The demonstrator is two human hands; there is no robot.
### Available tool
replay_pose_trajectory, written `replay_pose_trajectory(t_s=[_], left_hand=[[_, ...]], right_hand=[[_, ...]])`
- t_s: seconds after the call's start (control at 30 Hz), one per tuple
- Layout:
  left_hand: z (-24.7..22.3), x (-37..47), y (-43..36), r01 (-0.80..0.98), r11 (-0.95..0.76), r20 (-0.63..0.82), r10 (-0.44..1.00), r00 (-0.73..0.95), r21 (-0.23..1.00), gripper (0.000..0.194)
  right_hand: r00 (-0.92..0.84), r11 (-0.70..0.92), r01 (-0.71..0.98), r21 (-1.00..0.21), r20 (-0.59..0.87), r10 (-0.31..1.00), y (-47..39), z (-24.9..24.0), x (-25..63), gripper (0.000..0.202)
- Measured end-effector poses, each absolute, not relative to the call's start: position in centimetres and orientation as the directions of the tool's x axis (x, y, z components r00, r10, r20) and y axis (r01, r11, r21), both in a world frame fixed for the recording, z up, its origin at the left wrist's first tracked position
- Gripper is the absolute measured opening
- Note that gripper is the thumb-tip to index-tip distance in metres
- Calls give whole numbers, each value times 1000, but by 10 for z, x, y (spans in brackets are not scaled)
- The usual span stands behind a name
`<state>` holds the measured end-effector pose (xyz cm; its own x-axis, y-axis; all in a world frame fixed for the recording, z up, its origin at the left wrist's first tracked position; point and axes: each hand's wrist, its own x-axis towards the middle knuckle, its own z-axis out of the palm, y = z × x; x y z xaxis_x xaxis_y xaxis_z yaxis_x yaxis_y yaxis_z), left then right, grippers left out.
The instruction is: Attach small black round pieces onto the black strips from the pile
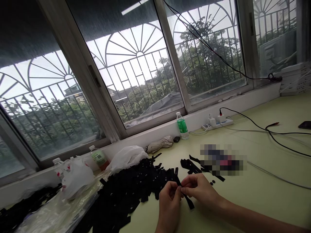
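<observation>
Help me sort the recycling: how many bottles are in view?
3: a clear bottle near the power strip, a reddish bottle between the white bags, and a partly hidden bottle further left. Others may be hidden.

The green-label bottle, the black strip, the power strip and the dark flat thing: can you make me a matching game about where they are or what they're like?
1. green-label bottle
2. black strip
3. power strip
4. dark flat thing

A. has white plugs in it
B. lies at the picture's right edge
C. pinched by the left hand and right hand
D. stands upright near the window wall

Right pairs: 1-D, 2-C, 3-A, 4-B
</observation>
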<state>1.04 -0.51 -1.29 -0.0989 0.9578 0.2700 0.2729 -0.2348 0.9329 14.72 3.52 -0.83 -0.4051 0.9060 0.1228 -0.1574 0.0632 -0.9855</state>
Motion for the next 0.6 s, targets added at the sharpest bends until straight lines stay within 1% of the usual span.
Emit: replay_pose_trajectory(t_s=[0.07, 0.13, 0.2, 0.27, 0.33, 0.4, 0.47, 0.53, 0.6], left_hand=[[-12, 12, -5, 279, -252, 294, 948, -123, 927, 21], [-11, 12, -4, 278, -265, 319, 932, -172, 923, 21], [-9, 9, -1, 291, -258, 332, 911, -243, 921, 22], [-6, 3, 2, 338, -238, 348, 884, -312, 910, 23], [-3, -6, 5, 426, -223, 391, 848, -358, 876, 24], [-1, -14, 7, 502, -202, 429, 813, -393, 841, 24], [0, -22, 8, 540, -169, 438, 795, -419, 824, 21], [0, -26, 10, 543, -142, 430, 782, -451, 828, 20], [-1, -29, 11, 530, -124, 420, 767, -485, 839, 26]], right_hand=[[-431, 100, -136, -986, 150, 890, 36, -3, 148, 15], [-438, 222, -61, -973, 226, 870, 42, 4, 151, 13], [-371, 406, 95, -909, 346, 862, 53, 10, 160, 15], [-302, 524, 274, -807, 446, 843, 67, 12, 172, 19], [-268, 542, 471, -696, 472, 840, 82, 11, 184, 20], [-274, 511, 605, -611, 443, 854, 92, 7, 192, 22], [-290, 468, 684, -560, 380, 878, 97, 4, 196, 22], [-307, 438, 726, -531, 320, 896, 98, 1, 197, 19], [-325, 426, 740, -520, 279, 904, 98, -2, 196, 14]])
